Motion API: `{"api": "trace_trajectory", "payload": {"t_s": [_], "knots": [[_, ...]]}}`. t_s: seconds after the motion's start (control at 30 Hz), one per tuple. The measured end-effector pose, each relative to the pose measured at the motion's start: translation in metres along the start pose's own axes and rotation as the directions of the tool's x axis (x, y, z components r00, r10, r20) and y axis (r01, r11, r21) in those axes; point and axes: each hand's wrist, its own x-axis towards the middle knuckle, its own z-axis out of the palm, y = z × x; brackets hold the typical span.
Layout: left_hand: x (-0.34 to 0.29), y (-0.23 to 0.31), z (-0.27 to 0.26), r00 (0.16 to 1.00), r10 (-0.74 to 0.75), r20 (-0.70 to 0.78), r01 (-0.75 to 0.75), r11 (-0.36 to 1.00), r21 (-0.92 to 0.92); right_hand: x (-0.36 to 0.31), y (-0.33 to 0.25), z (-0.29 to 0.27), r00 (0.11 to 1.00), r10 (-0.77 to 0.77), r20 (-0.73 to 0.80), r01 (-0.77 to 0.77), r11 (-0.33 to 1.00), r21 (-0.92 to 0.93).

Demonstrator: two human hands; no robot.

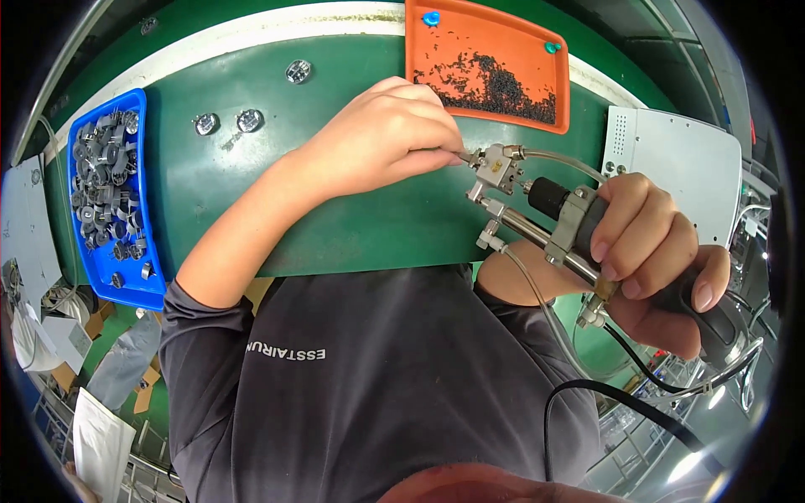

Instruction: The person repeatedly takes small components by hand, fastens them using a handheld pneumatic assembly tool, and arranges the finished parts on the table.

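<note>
My left hand (390, 138) is closed, thumb and fingers pinched together at the tip of a hand-held tool with hoses (501, 173). What lies between those fingertips is too small and hidden to make out. My right hand (658, 243) is wrapped round the tool's dark handle, behind a metal block and a slim metal cylinder. Beyond the left hand is an orange tray (503, 25) holding a heap of tiny black pieces (503, 90). Three small round silver parts, one (250, 121) beside another (206, 124) and a third (298, 72) farther off, lie left of my hand.
A blue tray (126, 291) with many round grey parts stands at the left of the green work surface (377, 226). At the right is a white box (675, 155). A clear hose (537, 289) and black cable (625, 401) trail from the tool's side.
</note>
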Motion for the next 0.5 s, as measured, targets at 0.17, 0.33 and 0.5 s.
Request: {"api": "trace_trajectory", "payload": {"t_s": [0.17, 0.33, 0.5], "knots": [[0.007, -0.006, -0.012, 0.996, 0.050, -0.080, -0.029, 0.969, 0.246, -0.005, -0.015, 0.006, 0.978, -0.121, -0.167, 0.095, 0.983, -0.159], [-0.014, 0.003, -0.022, 0.980, -0.092, -0.175, 0.124, 0.975, 0.185, -0.004, -0.014, -0.005, 0.997, 0.020, -0.079, -0.041, 0.961, -0.274], [-0.032, 0.010, -0.008, 0.969, -0.218, -0.117, 0.237, 0.952, 0.194, 0.002, -0.007, -0.014, 0.990, 0.129, 0.063, -0.108, 0.958, -0.266]]}}
